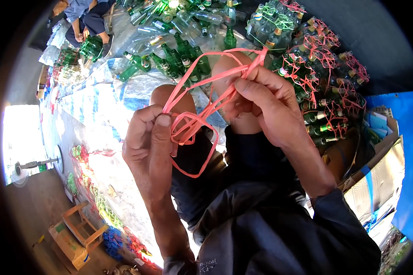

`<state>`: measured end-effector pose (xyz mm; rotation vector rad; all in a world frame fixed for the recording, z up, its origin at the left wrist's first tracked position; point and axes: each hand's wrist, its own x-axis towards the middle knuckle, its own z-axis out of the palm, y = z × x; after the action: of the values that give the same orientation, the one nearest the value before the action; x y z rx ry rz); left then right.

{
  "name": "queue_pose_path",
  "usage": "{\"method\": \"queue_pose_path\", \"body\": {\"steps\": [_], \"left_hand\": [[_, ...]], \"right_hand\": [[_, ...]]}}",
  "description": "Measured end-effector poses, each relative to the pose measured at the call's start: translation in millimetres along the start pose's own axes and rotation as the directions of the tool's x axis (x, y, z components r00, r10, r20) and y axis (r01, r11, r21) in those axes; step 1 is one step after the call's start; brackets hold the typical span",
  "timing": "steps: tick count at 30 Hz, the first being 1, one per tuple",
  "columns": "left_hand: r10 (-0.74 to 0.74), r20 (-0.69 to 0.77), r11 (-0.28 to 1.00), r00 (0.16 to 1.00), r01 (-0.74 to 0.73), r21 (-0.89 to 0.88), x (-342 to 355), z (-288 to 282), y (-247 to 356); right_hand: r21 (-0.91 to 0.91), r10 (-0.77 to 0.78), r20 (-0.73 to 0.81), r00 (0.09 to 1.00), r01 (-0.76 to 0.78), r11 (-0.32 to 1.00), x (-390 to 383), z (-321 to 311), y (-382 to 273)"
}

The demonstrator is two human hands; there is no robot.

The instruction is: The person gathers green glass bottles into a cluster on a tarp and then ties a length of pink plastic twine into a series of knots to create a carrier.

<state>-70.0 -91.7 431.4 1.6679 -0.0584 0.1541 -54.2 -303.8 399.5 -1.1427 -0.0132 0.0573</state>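
Observation:
Pink plastic twine (202,117) stretches in several loops between my two hands, above my knees. My left hand (149,137) pinches strands between thumb and fingers at the left end of the loops. Higher up and to the right, my right hand (268,98) is closed on the gathered strands, thumb pressed against the fingers, with a short bunch sticking up past them. A slack loop hangs down between the hands. Beyond my knees stand green glass bottles (181,57), nearest to the twine.
Bundles of bottles tied with pink twine (312,55) stand at the right, beside a cardboard box (374,174). Loose bottles (183,23) lie at the back. A person (89,23) sits at the far left. Coloured twine (98,197) and a wooden stool (85,227) are at the left.

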Motion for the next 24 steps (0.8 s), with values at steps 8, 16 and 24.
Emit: {"method": "queue_pose_path", "body": {"steps": [8, 16, 24], "left_hand": [[-0.03, -0.013, 0.992, 0.999, 0.028, -0.12, 0, -8, -5], [-0.168, -0.145, 0.946, 0.975, 0.118, -0.304, 5, -10, -3], [-0.067, -0.057, 0.916, 0.996, 0.039, -0.398, 9, -34, -6]], "right_hand": [[-0.101, 0.049, 0.001, 0.999, -0.049, 0.994, -7, -5, 4], [-0.174, 0.003, -0.022, 1.0, -0.007, 0.985, -9, -19, 8], [0.009, 0.009, 0.003, 1.0, -0.009, 1.0, -7, -40, 3]]}}
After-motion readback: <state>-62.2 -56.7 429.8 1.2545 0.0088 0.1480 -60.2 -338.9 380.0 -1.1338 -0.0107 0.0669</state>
